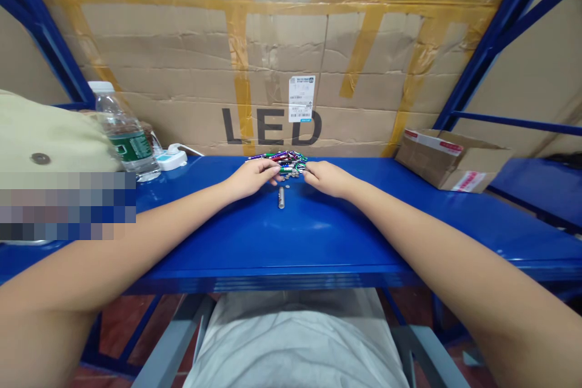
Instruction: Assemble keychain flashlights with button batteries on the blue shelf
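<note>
A pile of small coloured metal pen-like tubes (282,158) lies on the blue metal shelf (318,236), with several tiny silver button cells (291,174) in front of it. My left hand (252,177) rests at the pile's left edge, fingers curled and pinched on something I cannot make out. My right hand (325,177) rests at the pile's right, fingertips pinched together at the small silver parts. A single silver tube (281,197) lies apart, just in front of and between both hands.
A plastic water bottle (123,132) and a white power strip (170,158) stand at the back left beside a beige bag (45,133). A small taped cardboard box (448,157) sits at the right. A large "LED" carton (273,60) forms the back wall.
</note>
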`<state>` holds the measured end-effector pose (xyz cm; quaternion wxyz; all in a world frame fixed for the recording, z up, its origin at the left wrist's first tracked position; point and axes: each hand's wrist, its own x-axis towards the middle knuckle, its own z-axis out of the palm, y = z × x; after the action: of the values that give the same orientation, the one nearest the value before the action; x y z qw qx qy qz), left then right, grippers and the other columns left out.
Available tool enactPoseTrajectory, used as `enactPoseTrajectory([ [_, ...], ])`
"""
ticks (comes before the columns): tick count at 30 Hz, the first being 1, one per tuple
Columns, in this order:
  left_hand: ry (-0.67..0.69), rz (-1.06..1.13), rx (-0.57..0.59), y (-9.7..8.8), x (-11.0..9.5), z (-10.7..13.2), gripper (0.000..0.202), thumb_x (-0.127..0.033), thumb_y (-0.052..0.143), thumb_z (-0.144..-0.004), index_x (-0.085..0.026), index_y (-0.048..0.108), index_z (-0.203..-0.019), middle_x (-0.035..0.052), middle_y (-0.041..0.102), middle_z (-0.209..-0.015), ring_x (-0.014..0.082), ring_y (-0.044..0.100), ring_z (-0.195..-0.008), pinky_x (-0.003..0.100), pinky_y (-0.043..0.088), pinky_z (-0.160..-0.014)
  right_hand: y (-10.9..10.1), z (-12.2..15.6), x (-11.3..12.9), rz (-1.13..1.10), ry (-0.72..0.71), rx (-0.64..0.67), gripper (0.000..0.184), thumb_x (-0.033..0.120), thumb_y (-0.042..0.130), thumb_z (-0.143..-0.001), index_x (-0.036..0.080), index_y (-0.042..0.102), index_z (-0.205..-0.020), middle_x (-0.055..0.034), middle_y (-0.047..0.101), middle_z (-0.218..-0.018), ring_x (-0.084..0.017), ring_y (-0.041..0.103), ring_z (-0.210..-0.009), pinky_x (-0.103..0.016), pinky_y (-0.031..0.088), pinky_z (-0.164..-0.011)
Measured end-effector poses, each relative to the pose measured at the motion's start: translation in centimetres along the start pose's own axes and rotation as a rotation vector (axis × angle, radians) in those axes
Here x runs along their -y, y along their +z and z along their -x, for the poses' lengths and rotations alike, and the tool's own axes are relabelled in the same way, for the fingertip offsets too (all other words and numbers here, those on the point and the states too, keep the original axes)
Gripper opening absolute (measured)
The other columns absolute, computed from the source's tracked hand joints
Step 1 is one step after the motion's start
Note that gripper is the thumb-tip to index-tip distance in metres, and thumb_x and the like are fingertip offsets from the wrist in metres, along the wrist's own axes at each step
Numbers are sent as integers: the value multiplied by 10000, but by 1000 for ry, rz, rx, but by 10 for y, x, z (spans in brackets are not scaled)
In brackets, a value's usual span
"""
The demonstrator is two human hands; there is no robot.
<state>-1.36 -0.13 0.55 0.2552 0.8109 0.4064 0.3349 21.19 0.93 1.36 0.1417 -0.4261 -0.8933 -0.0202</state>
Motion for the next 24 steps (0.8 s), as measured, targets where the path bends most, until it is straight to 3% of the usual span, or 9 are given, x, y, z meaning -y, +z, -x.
enactPoseTrajectory([
  [10,36,-48,8,2,4,-1,249,-339,464,-908,-162,635,-870,44,729,-837,150,660,-716,291,522,-734,5,-4,0,66,41,-46,257,281,388,-923,158,577,-800,-110,672,-864,-192,569,-725,-281,369,-654],
  [16,78,-31,-30,2,2,-1,255,-324,453,-924,-163,632,-839,45,725,-817,147,658,-724,289,527,-744,16,-7,4,-323,42,-161,260,220,344,-903,181,502,-700,-46,619,-783,-150,526,-719,-266,387,-691],
  [24,83,-98,-121,5,-6,1,304,-314,437,-932,-166,632,-752,34,722,-770,135,648,-679,274,505,-731,24,-9,12,-717,192,-134,321,204,322,-883,213,366,-565,28,428,-490,-111,389,-471,-249,312,-495],
])
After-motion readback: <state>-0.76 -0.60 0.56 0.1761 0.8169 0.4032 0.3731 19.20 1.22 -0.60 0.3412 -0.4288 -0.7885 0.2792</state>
